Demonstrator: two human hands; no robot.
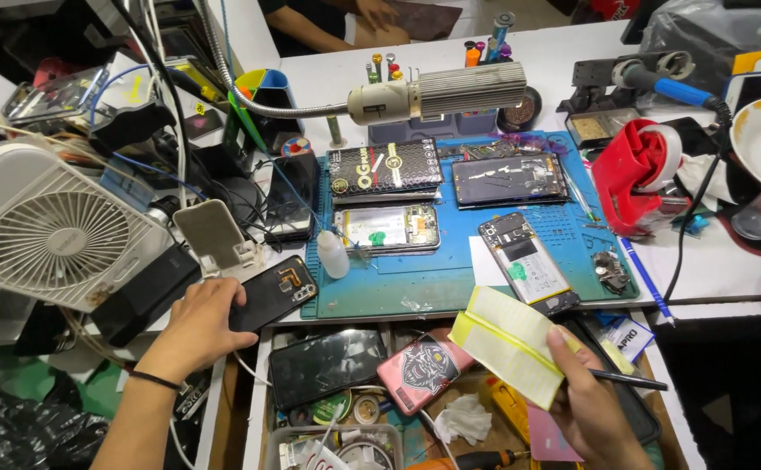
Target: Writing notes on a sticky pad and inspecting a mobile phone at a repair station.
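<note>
the left hand (196, 326) rests on a phone back cover (273, 292) lying just left of the work mat (450, 270), with a desk fan (45, 228) further left. the right hand (594, 405) holds a folded paper (509, 344) and a pen (629, 379) over the open drawer (354, 383) below the mat's front edge. on the mat lie an opened phone (528, 261) at right, another (389, 228) in the middle with a small bottle (333, 254) to its left, and a lamp head (437, 94) hangs above its back.

White bench (711, 270), blue mat (450, 283) on it, opened phones (528, 261) on mat, white fan (50, 231), red tape dispenser (637, 170), black phone (272, 292) at left
</note>
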